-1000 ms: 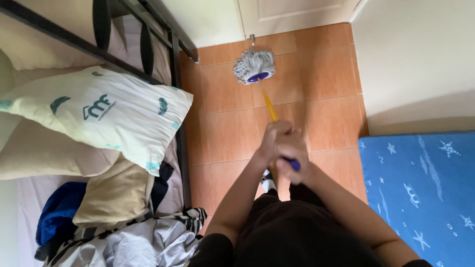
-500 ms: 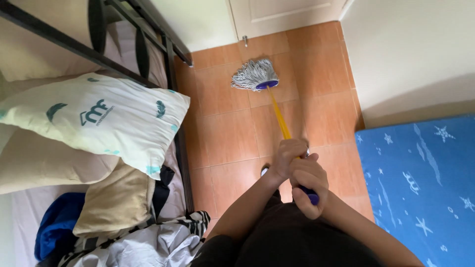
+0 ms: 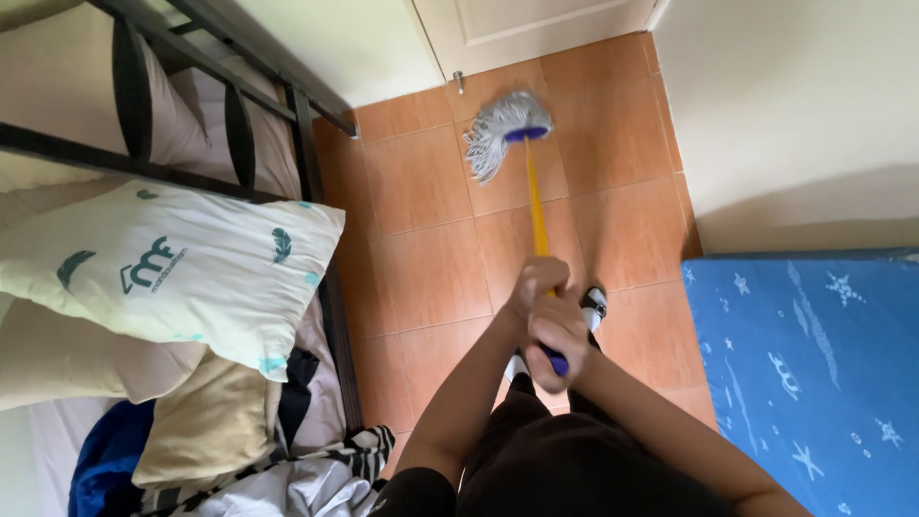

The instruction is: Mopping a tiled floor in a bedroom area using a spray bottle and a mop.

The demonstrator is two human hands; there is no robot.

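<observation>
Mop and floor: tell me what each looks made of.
Mop head: grey-white string strands, likely cotton or synthetic yarn, in a blue, seemingly plastic, socket. Handle: smooth yellow, plastic or coated metal; cannot tell which. Both hands, left hand and right hand, grip it. Floor: orange-brown ceramic-looking tiles with pale grout lines, slight sheen.

I have a narrow strip of tiled floor (image 3: 431, 258) open ahead, hemmed by the bed frame (image 3: 330, 287) at left, blue mattress (image 3: 814, 364) at right, door (image 3: 536, 24) beyond.
</observation>
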